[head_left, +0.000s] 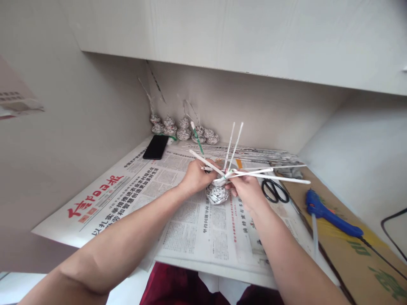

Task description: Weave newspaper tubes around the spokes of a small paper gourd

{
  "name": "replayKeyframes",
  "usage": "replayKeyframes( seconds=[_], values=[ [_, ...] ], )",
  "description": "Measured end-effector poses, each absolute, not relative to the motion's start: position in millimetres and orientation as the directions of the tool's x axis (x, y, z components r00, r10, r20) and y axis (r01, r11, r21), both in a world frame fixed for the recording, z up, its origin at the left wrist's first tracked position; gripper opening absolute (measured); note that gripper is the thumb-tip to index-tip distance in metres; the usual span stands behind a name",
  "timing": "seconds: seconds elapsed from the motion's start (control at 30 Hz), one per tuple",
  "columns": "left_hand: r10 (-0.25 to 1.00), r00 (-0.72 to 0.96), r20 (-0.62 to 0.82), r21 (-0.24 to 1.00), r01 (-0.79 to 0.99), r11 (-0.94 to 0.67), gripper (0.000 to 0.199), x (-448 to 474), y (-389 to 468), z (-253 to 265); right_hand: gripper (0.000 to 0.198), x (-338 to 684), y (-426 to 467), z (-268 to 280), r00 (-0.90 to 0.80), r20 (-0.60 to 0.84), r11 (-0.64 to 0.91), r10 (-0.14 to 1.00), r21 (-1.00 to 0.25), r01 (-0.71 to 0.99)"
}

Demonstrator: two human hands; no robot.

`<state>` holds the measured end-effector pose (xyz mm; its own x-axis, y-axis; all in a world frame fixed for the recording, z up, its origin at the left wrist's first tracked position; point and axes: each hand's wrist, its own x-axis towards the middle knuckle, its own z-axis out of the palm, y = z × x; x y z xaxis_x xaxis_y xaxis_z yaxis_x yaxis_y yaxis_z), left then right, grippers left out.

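Note:
Between my hands is a small round woven paper gourd [217,192], its rolled-paper strips [234,146] fanning out from the narrow neck in several directions. My left hand [197,174] is closed at the left of the neck, with fingers pinched around a strip there. From the right, my right hand [246,188] grips the neck and strips with thumb and fingers. Most strips are white; one behind my left hand has a green part [197,137]. My fingers partly hide the neck.
Several woven gourds [183,130] line the back wall near a black phone [155,147]. Long paper rods [254,152] lie behind. Black-handled scissors [275,190] rest right of my right hand. A blue glue gun [333,218] lies on cardboard [352,254]; newspaper [181,228] covers the table.

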<state>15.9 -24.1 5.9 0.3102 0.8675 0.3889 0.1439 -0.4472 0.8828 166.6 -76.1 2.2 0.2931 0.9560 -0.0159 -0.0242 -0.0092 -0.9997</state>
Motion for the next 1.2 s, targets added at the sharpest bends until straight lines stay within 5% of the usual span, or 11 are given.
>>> replayKeyframes(
  seconds=[0.43, 0.8, 1.2],
  values=[
    [0.863, 0.332, 0.381, 0.877, 0.165, -0.451, 0.014, 17.0, -24.4, 2.8, 0.021, 162.5, -75.0, 4.0, 0.34, -0.049, -0.033, 0.939, -0.998, -0.054],
    [0.884, 0.447, 0.137, 0.983, 0.049, -0.177, 0.029, 14.0, -17.5, 2.0, 0.018, 162.1, -75.7, -1.7, 0.332, 0.04, 0.049, 0.942, -0.999, -0.02],
    [0.902, 0.423, 0.082, 0.995, 0.014, -0.097, 0.037, 16.6, -20.0, 2.2, 0.01, 157.8, -80.1, -1.9, 0.281, 0.132, 0.109, 0.951, -0.989, 0.097]
  ],
)
